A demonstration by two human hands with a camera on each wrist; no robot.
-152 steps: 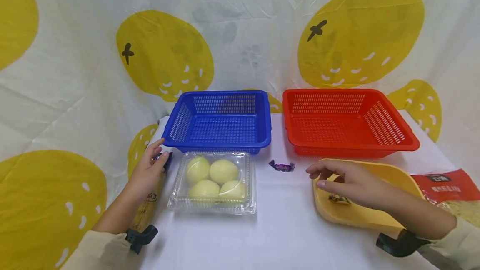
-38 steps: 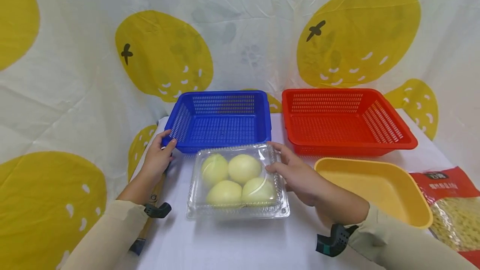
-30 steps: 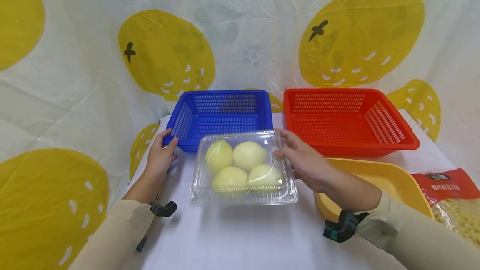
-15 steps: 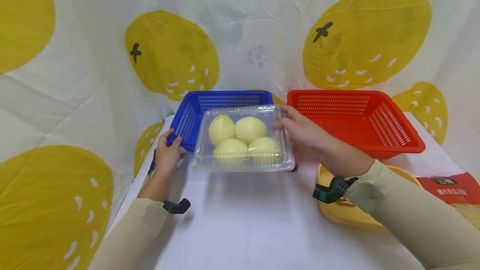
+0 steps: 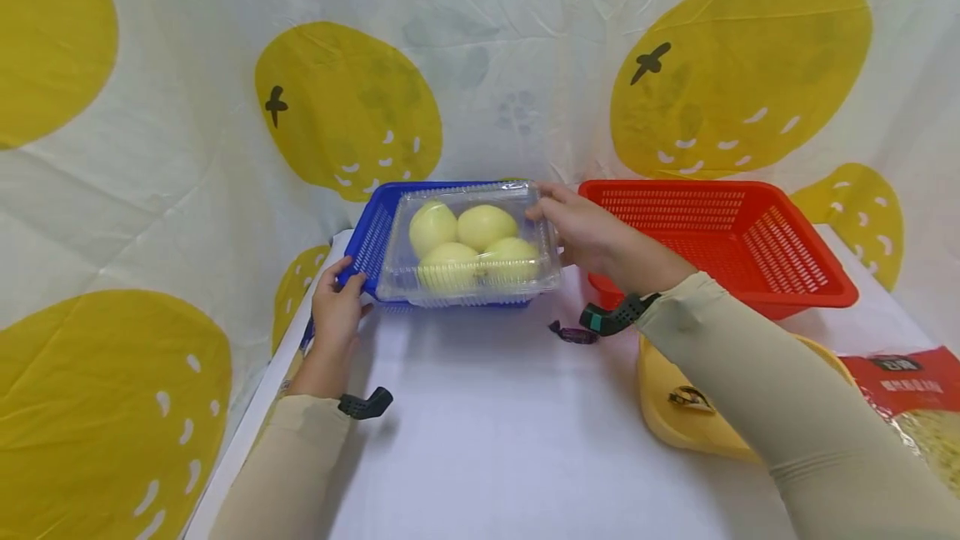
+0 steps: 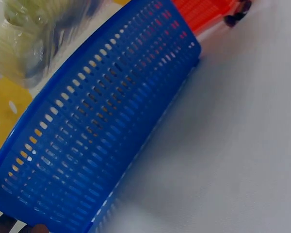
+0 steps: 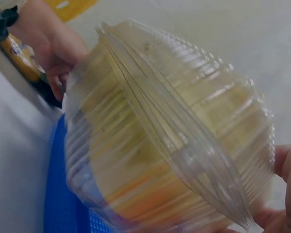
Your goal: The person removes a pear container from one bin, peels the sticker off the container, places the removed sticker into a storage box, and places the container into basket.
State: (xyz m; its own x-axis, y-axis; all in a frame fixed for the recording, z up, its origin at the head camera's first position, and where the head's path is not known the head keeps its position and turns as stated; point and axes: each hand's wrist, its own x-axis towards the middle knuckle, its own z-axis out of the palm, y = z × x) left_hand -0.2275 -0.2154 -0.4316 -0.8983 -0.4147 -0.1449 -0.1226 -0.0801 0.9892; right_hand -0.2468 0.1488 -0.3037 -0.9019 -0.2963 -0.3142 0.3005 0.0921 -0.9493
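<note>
A creased white cloth backdrop (image 5: pixel 525 32) printed with big yellow fruit shapes is hanging behind and wrapping round the left side (wrinkles showing throughout). A white worktop (image 5: pixel 487 440) is sitting under soft, even light.

Head view looks forward-down over whole table; left wrist sits close on blue basket (image 6: pixel 102 131) wall; right wrist close behind clear fruit box (image 7: pixel 169 141), blue basket edge shared.

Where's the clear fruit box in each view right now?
Head: clear box centre, over the blue basket, gripped by the right hand.
Left wrist: blurred at top left.
Right wrist: fills the frame.
Shared landmark: the blue basket.
</note>
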